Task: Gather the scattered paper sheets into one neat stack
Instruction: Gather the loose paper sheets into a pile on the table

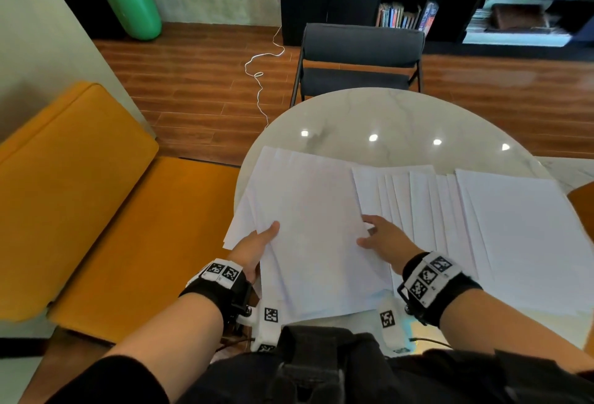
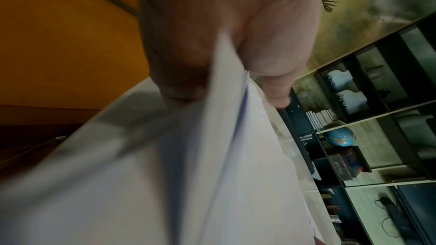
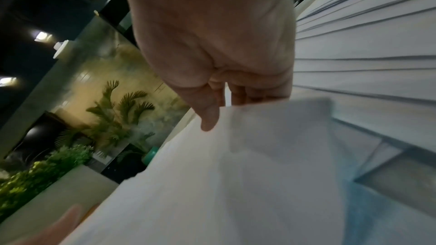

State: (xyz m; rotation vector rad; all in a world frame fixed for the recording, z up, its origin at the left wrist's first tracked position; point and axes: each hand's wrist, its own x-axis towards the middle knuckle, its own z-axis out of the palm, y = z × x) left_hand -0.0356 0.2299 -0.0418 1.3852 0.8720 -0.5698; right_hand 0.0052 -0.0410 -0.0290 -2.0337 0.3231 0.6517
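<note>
Your left hand [image 1: 254, 247] pinches the gathered sheets [image 1: 308, 227], thumb on top; your right hand [image 1: 384, 238] grips their other edge beside the fanned sheets [image 1: 427, 204].

Plain white paper sheets [image 1: 308, 210]: white, no print.
Round marble table [image 1: 401, 117]: pale grey-white, faint veins.
Padded bench [image 1: 80, 178]: mustard yellow.
Glossy floor vase [image 1: 131, 6]: green.
Folding chair [image 1: 360, 59]: dark grey.
Wrist bands [image 1: 221, 272]: black, with black-and-white square markers.
Plank floor [image 1: 193, 82]: red-brown wood.

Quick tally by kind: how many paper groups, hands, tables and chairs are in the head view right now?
Paper groups: 2, the gathered bundle and the fanned sheets
Hands: 2, left hand and right hand
Tables: 1
Chairs: 1
Total: 6
</note>
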